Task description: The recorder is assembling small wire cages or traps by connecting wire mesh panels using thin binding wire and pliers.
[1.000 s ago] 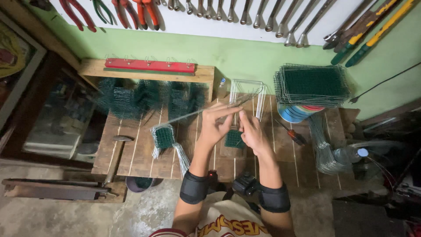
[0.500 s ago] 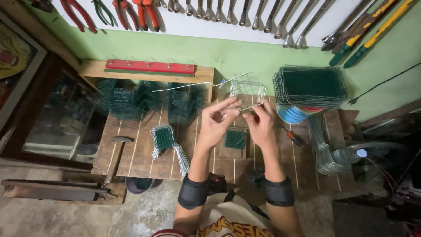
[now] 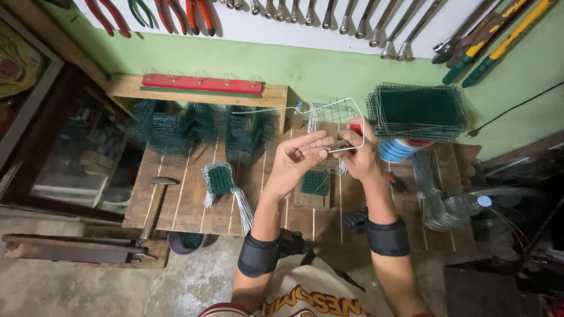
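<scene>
While your head camera looks down on the wooden bench (image 3: 194, 205), a hammer (image 3: 154, 202) lies at its left edge, with dark green mesh baskets (image 3: 194, 126) heaped behind it under a red rail (image 3: 202, 84). Just right of the hammer rests 1 small green mesh piece (image 3: 220, 179) with loose wire ends. Your left hand (image 3: 296, 161) is held up near the bench's middle, fingers stretched rightward and touching the bent wire (image 3: 346, 120). That wire loops above both hands, 1 long end running left. Your right hand (image 3: 359, 154) is closed on a red-handled tool (image 3: 355, 130) at the wire's lower bend. Farther right, flat green mesh panels (image 3: 418, 110) sit stacked over a blue roll (image 3: 396, 149).
</scene>
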